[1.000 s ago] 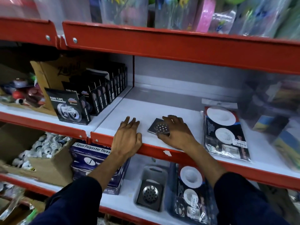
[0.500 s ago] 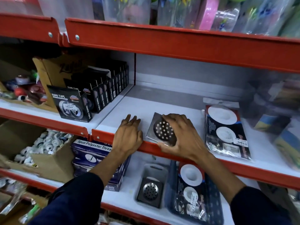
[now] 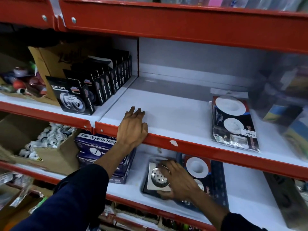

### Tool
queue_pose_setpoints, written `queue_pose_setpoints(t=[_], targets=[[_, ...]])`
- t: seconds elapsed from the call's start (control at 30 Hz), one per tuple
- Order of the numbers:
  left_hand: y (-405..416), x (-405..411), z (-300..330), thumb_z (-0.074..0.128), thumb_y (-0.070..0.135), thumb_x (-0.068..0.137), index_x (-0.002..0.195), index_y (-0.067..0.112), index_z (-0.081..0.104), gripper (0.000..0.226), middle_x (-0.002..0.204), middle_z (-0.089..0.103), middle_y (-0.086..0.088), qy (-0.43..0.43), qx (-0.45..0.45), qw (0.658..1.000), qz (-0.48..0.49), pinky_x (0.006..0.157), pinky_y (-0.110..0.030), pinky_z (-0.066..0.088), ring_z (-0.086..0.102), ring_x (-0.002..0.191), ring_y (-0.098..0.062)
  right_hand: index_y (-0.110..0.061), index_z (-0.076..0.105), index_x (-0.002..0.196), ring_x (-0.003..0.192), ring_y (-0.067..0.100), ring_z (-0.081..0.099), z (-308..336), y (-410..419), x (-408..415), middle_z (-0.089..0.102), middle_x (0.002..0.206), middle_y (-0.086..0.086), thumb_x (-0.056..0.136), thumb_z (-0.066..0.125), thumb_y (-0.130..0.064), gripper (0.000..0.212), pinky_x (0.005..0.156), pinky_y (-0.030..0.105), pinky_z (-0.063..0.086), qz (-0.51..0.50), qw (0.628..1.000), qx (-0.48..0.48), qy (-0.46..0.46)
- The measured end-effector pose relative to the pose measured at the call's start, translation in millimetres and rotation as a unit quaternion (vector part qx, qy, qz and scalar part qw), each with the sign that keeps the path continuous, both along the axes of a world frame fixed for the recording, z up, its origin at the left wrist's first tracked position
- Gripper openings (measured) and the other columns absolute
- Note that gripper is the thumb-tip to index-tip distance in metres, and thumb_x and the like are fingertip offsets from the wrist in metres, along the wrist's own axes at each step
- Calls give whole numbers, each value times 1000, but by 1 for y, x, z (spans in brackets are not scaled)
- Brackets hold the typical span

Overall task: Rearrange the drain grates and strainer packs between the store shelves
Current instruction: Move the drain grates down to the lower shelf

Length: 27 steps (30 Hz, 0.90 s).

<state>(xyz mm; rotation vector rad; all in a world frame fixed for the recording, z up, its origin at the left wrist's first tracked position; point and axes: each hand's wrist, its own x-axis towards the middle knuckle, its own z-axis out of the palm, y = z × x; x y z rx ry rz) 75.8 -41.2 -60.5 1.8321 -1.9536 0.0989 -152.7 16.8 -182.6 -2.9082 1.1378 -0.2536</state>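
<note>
Head view, right hand fingers grasping square perforated metal drain grate, left hand flat.

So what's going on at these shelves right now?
A person is sorting stock on red-edged store shelves. Their right hand grips a square metal drain grate down on the lower shelf, beside a strainer pack. Their left hand rests flat on the front edge of the middle shelf, where another strainer pack lies off to the right.
</note>
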Motion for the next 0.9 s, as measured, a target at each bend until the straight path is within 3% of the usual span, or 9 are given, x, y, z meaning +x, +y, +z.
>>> queue_pose_setpoints(t=[0.17,0.37,0.47,0.57,0.63,0.7,0.8,0.9], targets=[[-1,0,-2,30,27,83,138,5,49,62,147,50,-16,3,-5,1000,-2,119,-45,33,33,146,-28,-9,28,149,135,35,38,-41,-17,19,41,147,16,74,60,-65,99,113,41,34,-102,985,115,82],[-3,1,-4,32,26,83,137,5,50,61,146,51,-16,7,-9,1000,-3,118,-44,34,35,145,-27,-6,19,152,139,38,32,-51,-19,28,32,154,18,78,58,-63,101,117,47,25,-105,981,133,97],[-4,2,-4,32,27,83,137,6,50,62,145,52,-15,4,-13,1000,-6,118,-44,34,36,144,-28,-12,31,149,138,31,39,-29,-14,25,40,152,11,83,54,-58,84,115,42,33,-56,994,88,36],[-4,3,-4,31,27,82,137,7,51,62,145,53,-15,-6,-17,1000,-6,119,-44,33,37,144,-28,-18,50,135,119,19,53,5,-7,20,59,133,1,89,53,-46,54,97,38,49,12,998,-21,-51],[-2,3,-4,30,28,83,138,10,50,62,146,52,-13,-17,-19,1000,-7,120,-46,30,37,144,-28,-18,61,122,103,17,57,31,-3,15,67,115,-1,91,57,-35,36,83,33,50,57,984,-129,-107],[-1,2,-3,26,30,83,140,13,48,63,148,49,-10,-28,-16,999,-11,121,-48,26,34,145,-27,-18,65,115,98,20,60,63,2,10,69,110,1,89,59,-29,30,81,34,48,66,962,-222,-146],[2,2,-1,28,32,86,145,15,42,63,154,42,-8,-42,-1,999,-9,122,-56,17,24,150,-26,-18,59,126,116,25,56,106,2,-3,63,128,4,88,59,-34,42,95,40,45,-11,953,-255,-165],[6,-7,5,27,33,88,148,13,34,64,158,33,-9,-47,11,999,-14,120,-62,8,11,153,-26,-19,41,146,146,28,28,136,-3,-25,37,156,7,94,49,-50,61,118,48,25,-131,951,-239,-147]])
